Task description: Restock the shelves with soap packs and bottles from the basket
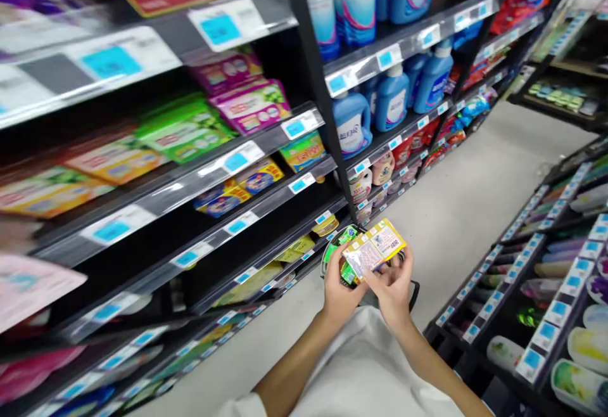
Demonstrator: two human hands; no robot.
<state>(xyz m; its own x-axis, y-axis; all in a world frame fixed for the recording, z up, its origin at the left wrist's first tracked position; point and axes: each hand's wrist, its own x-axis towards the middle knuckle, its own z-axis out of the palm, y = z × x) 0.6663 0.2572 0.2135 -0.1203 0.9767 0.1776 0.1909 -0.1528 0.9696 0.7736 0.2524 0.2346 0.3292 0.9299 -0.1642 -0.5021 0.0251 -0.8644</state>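
Both hands are closed on one yellow-edged packet (374, 249): the left hand (341, 285) grips its left end, and the right hand (393, 287) has its thumb at the near edge and its fingers curled under the right end. The packet lies squarely between the two grips, slightly beyond the wrists, its printed panels turned up. Its long axis runs across from one hand to the other, climbing away toward the right; neither hand is clearly nearer its middle.

Just beyond and below the left grip is a basket (323, 261), partly covered by the hands and the packet. Green packs (348, 234) show in it, some past the packet's far left edge, others in the gap by the left fingers. The hands and packet hide the rest of the basket.

Farther left of the grip, yellow packs (297, 249) lie on a low shelf, with a bright green multipack (186, 128) and a purple multipack (251, 106) on a higher one. Ahead stand blue detergent jugs (351, 124). To the right, past a strip of grey floor (456, 182), runs a low display rack (489, 296).
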